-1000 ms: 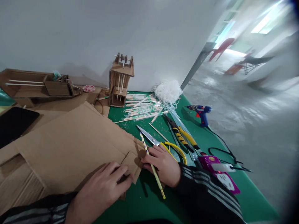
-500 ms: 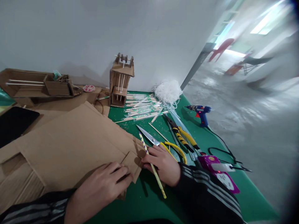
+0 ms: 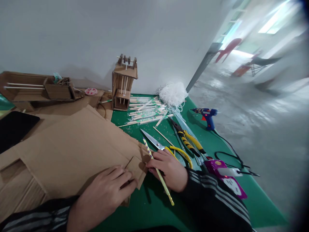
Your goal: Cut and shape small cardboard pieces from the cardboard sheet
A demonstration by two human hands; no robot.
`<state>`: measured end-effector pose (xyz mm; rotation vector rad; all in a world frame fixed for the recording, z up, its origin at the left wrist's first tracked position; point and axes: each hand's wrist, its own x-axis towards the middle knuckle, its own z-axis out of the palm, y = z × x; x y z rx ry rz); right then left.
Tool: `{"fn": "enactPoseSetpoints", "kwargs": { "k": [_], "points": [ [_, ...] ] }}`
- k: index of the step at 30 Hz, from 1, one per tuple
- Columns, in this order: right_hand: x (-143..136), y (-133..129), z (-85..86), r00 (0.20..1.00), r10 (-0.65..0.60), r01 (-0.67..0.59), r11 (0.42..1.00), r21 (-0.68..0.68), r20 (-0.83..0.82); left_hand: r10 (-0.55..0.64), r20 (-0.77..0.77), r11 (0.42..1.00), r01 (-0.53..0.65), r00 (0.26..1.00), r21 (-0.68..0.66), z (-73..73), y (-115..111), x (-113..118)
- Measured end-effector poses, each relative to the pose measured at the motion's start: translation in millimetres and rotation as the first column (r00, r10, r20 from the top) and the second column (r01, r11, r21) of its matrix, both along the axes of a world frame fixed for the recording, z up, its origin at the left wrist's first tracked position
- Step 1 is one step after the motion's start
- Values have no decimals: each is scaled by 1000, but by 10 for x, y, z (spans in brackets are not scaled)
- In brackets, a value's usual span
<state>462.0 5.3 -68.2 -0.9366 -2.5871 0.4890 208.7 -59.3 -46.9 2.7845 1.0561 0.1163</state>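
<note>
A small cardboard piece point(image 3: 136, 169) lies over the lower right edge of a large cardboard sheet point(image 3: 79, 145). My left hand point(image 3: 103, 193) is closed on the small piece's left side, fingers bent and thumb along its near edge. My right hand point(image 3: 167, 170) touches the right side of that piece with its fingertips. Between its thumb and fingers slants a yellow pencil point(image 3: 162, 181) with purple dots, its dotted end pointing away. Just beyond this hand lie scissors point(image 3: 154, 140) with yellow handles, which the hand partly covers.
Pliers point(image 3: 187, 138), wrapped wooden sticks point(image 3: 147, 111) and a white string bundle point(image 3: 173, 96) lie on the green table point(image 3: 263, 199). A blue glue gun point(image 3: 209, 117) and purple power strip point(image 3: 227, 178) are at right. Cardboard models point(image 3: 124, 83) stand by the wall; a black phone-like slab point(image 3: 18, 130) lies left.
The pencil's near end has swung slightly to the right. Both hands stay at the small cardboard piece, and the view has shifted only a little.
</note>
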Motion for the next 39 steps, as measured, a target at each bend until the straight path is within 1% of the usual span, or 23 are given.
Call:
{"fn": "enactPoseSetpoints", "kwargs": {
  "k": [6, 13, 17, 19, 20, 21, 23, 24, 26, 27, 28, 29, 30, 31, 32, 33, 34, 35, 36, 37, 39],
  "points": [
    [-1, 7, 33, 999, 18, -17, 1000, -13, 46, 13, 11, 998, -14, 1000, 60, -40, 2, 4],
    [-25, -5, 40, 998, 2, -3, 1000, 21, 64, 10, -7, 999, -10, 1000, 50, -22, -10, 24],
    [-23, 7, 40, 998, 4, -5, 1000, 19, 57, 13, -30, 999, -12, 999, 53, -21, -18, 28],
    [0, 7, 66, 1000, 10, -10, 1000, 2, -10, 17, -45, 998, -14, 999, 55, -18, -19, 28],
    [16, 1, 96, 997, 14, -15, 1000, -14, -70, 15, -47, 998, -13, 999, 61, -17, -18, 28],
    [35, -10, 140, 989, 12, -18, 999, -36, -147, 11, -42, 997, -7, 999, 77, -15, -17, 27],
    [69, -46, 273, 948, -46, 6, 992, -128, -315, -6, -14, 992, 7, 1000, 127, -13, -12, 26],
    [79, -65, 356, 917, -109, 32, 979, -201, -384, -17, 2, 988, 17, 1000, 151, -13, -9, 25],
    [74, -89, 527, 857, -262, 89, 924, -373, -444, -27, 21, 983, 23, 999, 181, -15, -6, 27],
    [56, -88, 599, 838, -305, 108, 905, -411, -452, -22, 22, 982, 18, 1000, 186, -19, -7, 29],
    [26, -75, 649, 849, -311, 122, 902, -413, -427, -11, 17, 984, 8, 1000, 179, -25, -10, 32],
    [-14, -52, 674, 860, -302, 122, 904, -409, -411, -1, 8, 986, -1, 1000, 167, -33, -15, 35],
    [-64, -19, 672, 843, -331, 146, 899, -413, -423, 10, 3, 987, -10, 1000, 158, -42, -21, 40],
    [-120, 19, 642, 824, -383, 172, 871, -460, -418, 18, 0, 988, -18, 1000, 152, -52, -28, 44],
    [-180, 59, 591, 786, -443, 163, 821, -547, -431, 20, -1, 989, -19, 1000, 148, -62, -35, 49],
    [-239, 98, 525, 756, -497, 133, 753, -644, -425, 23, 0, 989, -22, 1000, 149, -70, -40, 53],
    [-295, 133, 451, 744, -529, 89, 684, -724, -408, 27, -3, 988, -27, 1000, 150, -76, -42, 58],
    [-342, 161, 377, 729, -565, 73, 625, -777, -386, 36, -8, 988, -35, 999, 151, -79, -42, 63],
    [-380, 182, 307, 721, -589, 80, 594, -801, -364, 48, -14, 988, -45, 999, 149, -81, -40, 67],
    [-408, 195, 246, 708, -613, 101, 580, -808, -352, 57, -22, 989, -54, 998, 141, -81, -35, 72],
    [-436, 205, 154, 678, -651, 157, 581, -799, -340, 70, -20, 988, -66, 997, 136, -84, -25, 81]
  ]
}}
